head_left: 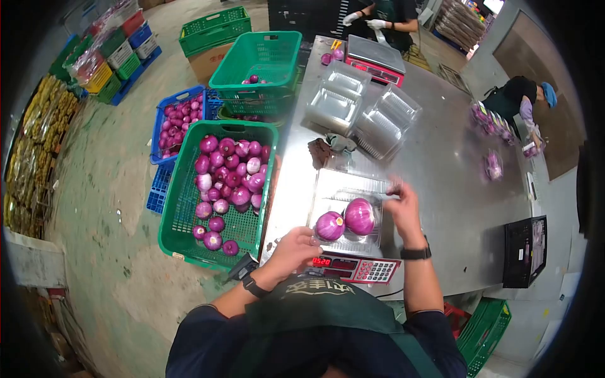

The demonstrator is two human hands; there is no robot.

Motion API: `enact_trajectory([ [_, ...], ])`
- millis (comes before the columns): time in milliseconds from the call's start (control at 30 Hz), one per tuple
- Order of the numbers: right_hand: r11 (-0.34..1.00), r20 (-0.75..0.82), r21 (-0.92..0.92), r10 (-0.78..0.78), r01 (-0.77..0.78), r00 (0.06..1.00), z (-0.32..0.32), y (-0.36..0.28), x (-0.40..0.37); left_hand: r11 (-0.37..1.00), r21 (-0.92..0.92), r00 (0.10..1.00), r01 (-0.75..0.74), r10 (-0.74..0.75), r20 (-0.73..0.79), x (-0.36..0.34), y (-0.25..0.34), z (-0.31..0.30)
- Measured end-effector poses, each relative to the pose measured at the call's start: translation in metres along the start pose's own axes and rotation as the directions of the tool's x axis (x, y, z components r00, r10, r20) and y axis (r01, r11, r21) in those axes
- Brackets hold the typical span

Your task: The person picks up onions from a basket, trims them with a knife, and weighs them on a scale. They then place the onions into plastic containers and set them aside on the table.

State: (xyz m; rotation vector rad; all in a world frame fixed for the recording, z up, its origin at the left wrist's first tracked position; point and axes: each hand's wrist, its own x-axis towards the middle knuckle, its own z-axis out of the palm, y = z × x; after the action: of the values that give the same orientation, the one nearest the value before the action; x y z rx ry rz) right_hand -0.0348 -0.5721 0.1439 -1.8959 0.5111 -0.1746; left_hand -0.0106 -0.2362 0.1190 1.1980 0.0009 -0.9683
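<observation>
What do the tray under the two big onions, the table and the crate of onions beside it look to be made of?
Tray: probably thin clear plastic, glossy; the scale shows through it.
Table: likely stainless steel, smooth; grey with blurry reflections.
Crate: looks like moulded green plastic, semi-matt; its base is a perforated grid.

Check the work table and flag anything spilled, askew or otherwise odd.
A crumpled brown lump and a greyish wad lie on the metal table like stray rags or rubbish, close to the clear trays. Those trays sit at uneven angles. The two onions on the near scale look whole.
</observation>
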Motion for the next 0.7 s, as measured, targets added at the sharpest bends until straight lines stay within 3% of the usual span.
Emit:
enact_trajectory([
  [33, 1.0, -0.008, 0.0, 0.002, -0.002, 1.0, -0.004, -0.008, -0.022, 1.0, 0.003, 1.0, 0.003, -0.003, 0.007, 0.0, 0.002, -0.003],
  [67, 0.943, 0.06, -0.27, -0.187, 0.196, 0.98, -0.008, -0.024, -0.049, 0.996, -0.085, 0.999, 0.017, -0.013, 0.045, 0.0, 0.003, -0.006],
  [100, 0.777, 0.176, -0.502, -0.338, 0.379, 0.925, -0.01, -0.029, -0.071, 0.984, -0.173, 0.996, 0.038, -0.023, 0.084, 0.0, 0.004, -0.009],
  [167, 0.839, 0.305, -0.474, -0.128, 0.267, 0.944, -0.014, -0.003, -0.101, 0.988, -0.148, 0.998, 0.046, -0.041, 0.037, 0.007, 0.007, -0.012],
  [200, 0.937, 0.322, -0.331, -0.001, 0.114, 0.947, -0.012, -0.008, -0.11, 0.991, -0.121, 0.998, 0.06, -0.062, -0.012, 0.013, 0.007, -0.012],
  [233, 0.941, 0.287, -0.333, 0.045, 0.056, 0.957, -0.007, -0.005, -0.117, 0.992, -0.091, 0.994, 0.088, -0.093, -0.054, 0.017, 0.002, -0.009],
  [267, 0.995, 0.251, -0.009, 0.096, -0.097, 0.963, 0.0, 0.0, -0.119, 0.993, -0.097, 0.995, 0.066, -0.073, -0.072, 0.022, -0.003, -0.008],
  [300, 0.924, 0.215, 0.325, 0.136, -0.203, 0.967, 0.006, 0.005, -0.118, 0.994, -0.101, 0.995, 0.031, -0.04, -0.091, 0.031, -0.003, -0.008],
  [367, 0.924, 0.029, 0.321, 0.211, -0.209, 0.977, 0.022, 0.008, -0.116, 1.0, -0.014, 0.997, 0.004, -0.005, -0.077, 0.03, 0.005, -0.001],
  [567, 0.88, 0.001, 0.395, 0.285, -0.263, 0.958, 0.024, 0.023, -0.112, 0.998, 0.066, 0.998, -0.003, 0.007, -0.065, 0.033, 0.011, 0.0],
  [633, 0.835, 0.029, 0.469, 0.311, -0.287, 0.95, 0.023, 0.019, -0.114, 0.981, 0.165, 0.981, -0.106, 0.13, -0.141, 0.035, 0.008, -0.003],
  [700, 0.855, 0.067, 0.409, 0.321, -0.32, 0.945, 0.016, 0.033, -0.119, 0.957, 0.244, 0.962, -0.158, 0.205, -0.18, 0.035, 0.012, -0.011],
])
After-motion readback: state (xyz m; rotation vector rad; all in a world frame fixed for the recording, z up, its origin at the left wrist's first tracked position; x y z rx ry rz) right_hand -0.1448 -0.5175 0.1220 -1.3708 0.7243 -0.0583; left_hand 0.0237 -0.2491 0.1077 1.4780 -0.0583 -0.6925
